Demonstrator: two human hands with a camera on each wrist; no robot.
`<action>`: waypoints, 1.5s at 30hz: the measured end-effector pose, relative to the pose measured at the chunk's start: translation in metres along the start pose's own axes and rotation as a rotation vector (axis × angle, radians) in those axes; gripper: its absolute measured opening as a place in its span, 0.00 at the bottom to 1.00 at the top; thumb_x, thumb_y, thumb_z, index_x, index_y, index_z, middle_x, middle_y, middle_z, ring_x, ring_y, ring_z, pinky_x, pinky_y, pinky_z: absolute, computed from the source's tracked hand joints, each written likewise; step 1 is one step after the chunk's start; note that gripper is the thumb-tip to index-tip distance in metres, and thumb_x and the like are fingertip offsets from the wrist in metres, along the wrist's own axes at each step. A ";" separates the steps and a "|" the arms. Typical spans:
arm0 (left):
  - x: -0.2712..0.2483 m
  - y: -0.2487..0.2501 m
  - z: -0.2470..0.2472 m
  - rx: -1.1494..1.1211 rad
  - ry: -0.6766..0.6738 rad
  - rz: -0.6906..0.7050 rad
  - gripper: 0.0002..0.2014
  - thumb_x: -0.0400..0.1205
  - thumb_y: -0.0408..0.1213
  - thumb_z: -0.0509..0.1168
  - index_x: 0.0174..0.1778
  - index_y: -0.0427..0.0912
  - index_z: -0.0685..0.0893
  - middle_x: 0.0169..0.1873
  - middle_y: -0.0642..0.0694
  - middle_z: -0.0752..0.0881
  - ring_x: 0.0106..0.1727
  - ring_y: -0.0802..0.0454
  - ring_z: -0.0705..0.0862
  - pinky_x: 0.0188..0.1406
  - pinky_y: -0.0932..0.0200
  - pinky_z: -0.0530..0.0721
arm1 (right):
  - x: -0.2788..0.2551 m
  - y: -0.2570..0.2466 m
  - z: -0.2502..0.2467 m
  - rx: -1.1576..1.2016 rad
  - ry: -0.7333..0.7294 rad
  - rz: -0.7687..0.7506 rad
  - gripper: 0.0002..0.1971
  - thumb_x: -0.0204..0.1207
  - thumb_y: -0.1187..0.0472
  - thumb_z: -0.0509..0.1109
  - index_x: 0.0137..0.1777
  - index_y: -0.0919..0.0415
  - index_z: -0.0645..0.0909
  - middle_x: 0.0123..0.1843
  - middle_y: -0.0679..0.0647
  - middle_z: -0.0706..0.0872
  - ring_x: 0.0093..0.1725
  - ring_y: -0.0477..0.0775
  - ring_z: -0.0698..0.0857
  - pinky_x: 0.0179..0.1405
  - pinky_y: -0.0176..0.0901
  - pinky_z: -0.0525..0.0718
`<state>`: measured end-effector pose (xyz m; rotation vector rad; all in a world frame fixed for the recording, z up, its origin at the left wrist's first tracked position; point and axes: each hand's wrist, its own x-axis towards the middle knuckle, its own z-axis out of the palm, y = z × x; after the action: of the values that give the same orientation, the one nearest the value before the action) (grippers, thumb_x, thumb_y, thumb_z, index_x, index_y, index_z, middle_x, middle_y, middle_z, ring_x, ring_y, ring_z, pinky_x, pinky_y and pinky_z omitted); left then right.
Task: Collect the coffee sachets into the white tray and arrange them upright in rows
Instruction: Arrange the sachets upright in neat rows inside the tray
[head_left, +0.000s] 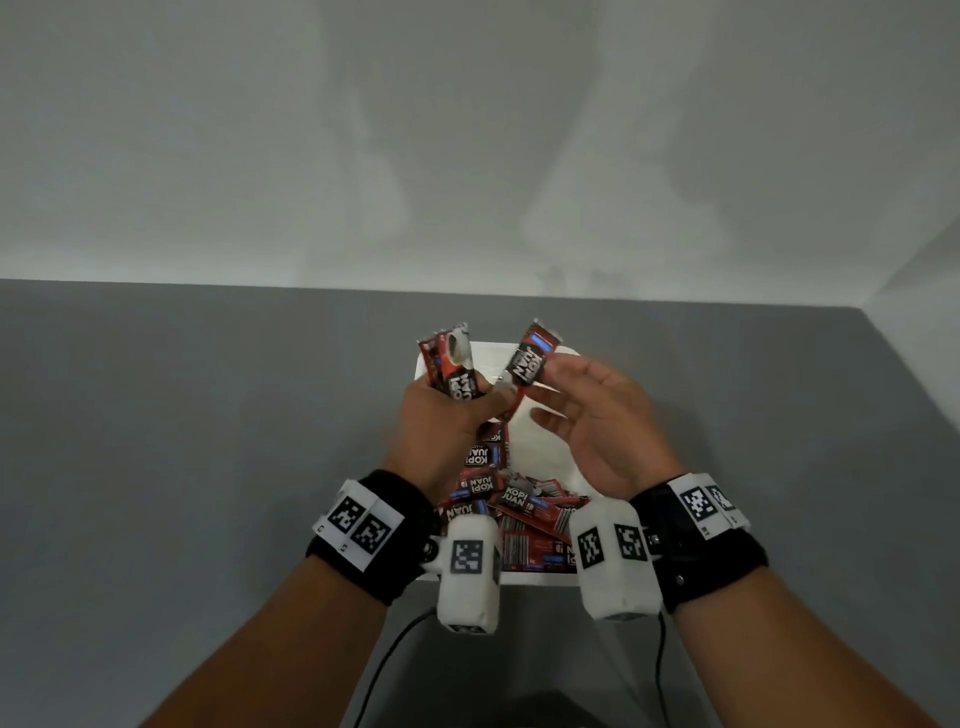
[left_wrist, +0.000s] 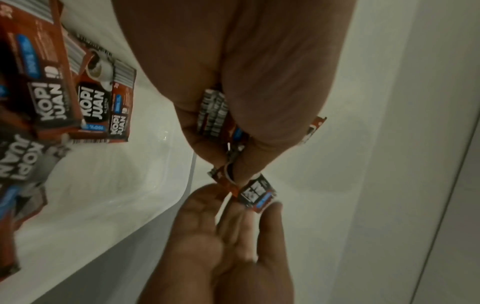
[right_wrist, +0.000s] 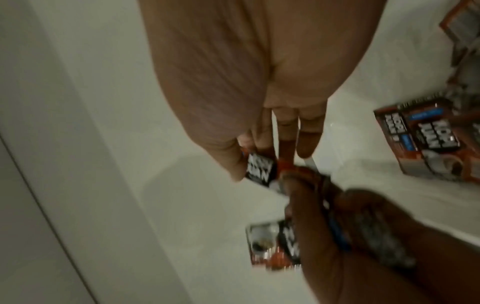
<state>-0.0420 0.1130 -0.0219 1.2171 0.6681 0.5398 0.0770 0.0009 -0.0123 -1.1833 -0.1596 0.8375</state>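
The coffee sachets (head_left: 511, 506) look light, thin and crinkly, probably slippery, so pinching an edge seems best. Most lie loose in the white tray (head_left: 545, 447) on the grey tabletop (head_left: 208, 415). Above it, the left hand (head_left: 447, 415) clutches several sachets; the right hand (head_left: 597, 415), palm turned inward, pinches one sachet (head_left: 532, 358) in a thumb-and-finger grip.

Flat matte grey tabletop (head_left: 182, 415) fills the lower half of the head view. Plain off-white wall (head_left: 467, 130) behind it, soft blurry shadows on it. Second white wall (head_left: 924, 291) meets it at right corner. Light dim, diffuse.
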 end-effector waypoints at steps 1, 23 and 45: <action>-0.003 -0.002 0.005 0.039 -0.023 0.008 0.11 0.77 0.29 0.78 0.39 0.25 0.84 0.36 0.30 0.88 0.35 0.42 0.82 0.36 0.51 0.83 | 0.000 0.001 0.003 -0.022 -0.019 -0.013 0.08 0.80 0.68 0.72 0.58 0.68 0.83 0.49 0.63 0.90 0.47 0.59 0.89 0.48 0.50 0.89; -0.002 -0.008 -0.016 -0.042 -0.151 -0.179 0.04 0.80 0.26 0.74 0.48 0.31 0.86 0.33 0.38 0.88 0.27 0.49 0.83 0.28 0.59 0.82 | -0.005 -0.004 -0.008 -0.421 0.109 -0.094 0.06 0.73 0.71 0.80 0.43 0.69 0.85 0.32 0.59 0.84 0.29 0.50 0.81 0.27 0.40 0.74; -0.002 0.009 -0.007 0.048 -0.318 -0.272 0.08 0.86 0.30 0.67 0.60 0.33 0.86 0.44 0.35 0.90 0.38 0.46 0.90 0.31 0.56 0.87 | -0.001 -0.016 0.005 -0.451 -0.010 -0.043 0.03 0.80 0.65 0.75 0.45 0.64 0.84 0.30 0.52 0.86 0.25 0.49 0.67 0.27 0.44 0.66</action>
<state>-0.0485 0.1189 -0.0144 1.2003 0.5644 0.1002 0.0814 0.0017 0.0042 -1.5905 -0.3955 0.7914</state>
